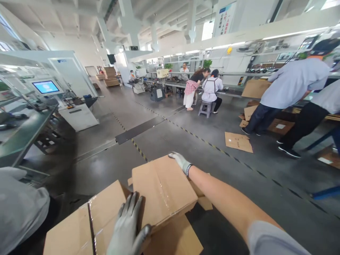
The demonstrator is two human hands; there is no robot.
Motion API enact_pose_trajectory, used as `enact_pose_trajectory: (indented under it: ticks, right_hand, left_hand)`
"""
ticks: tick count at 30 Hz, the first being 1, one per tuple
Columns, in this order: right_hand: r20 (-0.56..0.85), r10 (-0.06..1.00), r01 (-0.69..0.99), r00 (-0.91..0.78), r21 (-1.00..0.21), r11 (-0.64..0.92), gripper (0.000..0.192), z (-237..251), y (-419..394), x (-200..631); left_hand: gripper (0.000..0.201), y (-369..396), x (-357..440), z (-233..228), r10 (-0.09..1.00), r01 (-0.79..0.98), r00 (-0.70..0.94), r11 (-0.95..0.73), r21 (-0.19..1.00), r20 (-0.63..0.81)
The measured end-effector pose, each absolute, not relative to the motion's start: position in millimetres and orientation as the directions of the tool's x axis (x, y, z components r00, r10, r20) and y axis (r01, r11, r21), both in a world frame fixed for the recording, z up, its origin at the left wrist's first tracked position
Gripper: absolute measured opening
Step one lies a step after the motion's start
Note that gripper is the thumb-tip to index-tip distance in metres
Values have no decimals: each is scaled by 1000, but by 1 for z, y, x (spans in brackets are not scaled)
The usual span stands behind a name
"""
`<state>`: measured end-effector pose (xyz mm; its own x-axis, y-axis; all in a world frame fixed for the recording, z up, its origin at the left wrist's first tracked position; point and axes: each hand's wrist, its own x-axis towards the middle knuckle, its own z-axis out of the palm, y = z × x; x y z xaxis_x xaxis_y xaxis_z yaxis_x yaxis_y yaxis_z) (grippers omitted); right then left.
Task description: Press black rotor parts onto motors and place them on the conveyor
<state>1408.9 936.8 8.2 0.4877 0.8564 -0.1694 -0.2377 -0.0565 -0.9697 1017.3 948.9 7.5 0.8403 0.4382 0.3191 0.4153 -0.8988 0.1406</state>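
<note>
A taped cardboard box [164, 187] sits in front of me, on top of more cardboard [175, 237]. My right hand [180, 162], in a pale glove, curls its fingers over the far right corner of this box. Along the left side of the same box lies my left hand [127, 223], gloved in grey with dark fingertips. Its fingers are spread and stretched out, the thumb pointing toward the near edge. Just left of that hand are two more taped boxes [106, 205], side by side with a dark gap between them. What lies under the left palm is hidden.
A person's grey sleeve [21, 209] shows close at the left. Two co-workers bend near a workbench at the right, by a flat cardboard sheet [239, 141] on the floor. A machine with a blue screen [45, 87] stands at the left. Striped tape [202, 140] marks the floor.
</note>
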Motion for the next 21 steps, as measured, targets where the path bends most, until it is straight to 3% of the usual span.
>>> enact_pose_trajectory:
  ticks: [7, 12, 21]
  right_hand:
    - [-237, 497, -309, 835, -949, 67, 33, -8, 796, 1380]
    - [-270, 177, -296, 946, -945, 142, 34, -14, 716, 1316]
    - [-258, 39, -254, 965, -964, -84, 38, 7, 624, 1221]
  left_hand:
    - [75, 928, 1032, 49, 495, 453, 861, -849, 271, 113]
    - [71, 925, 1035, 58, 558, 489, 821, -797, 354, 123]
    - [40, 930, 1024, 62, 588, 427, 798, -707, 564, 133]
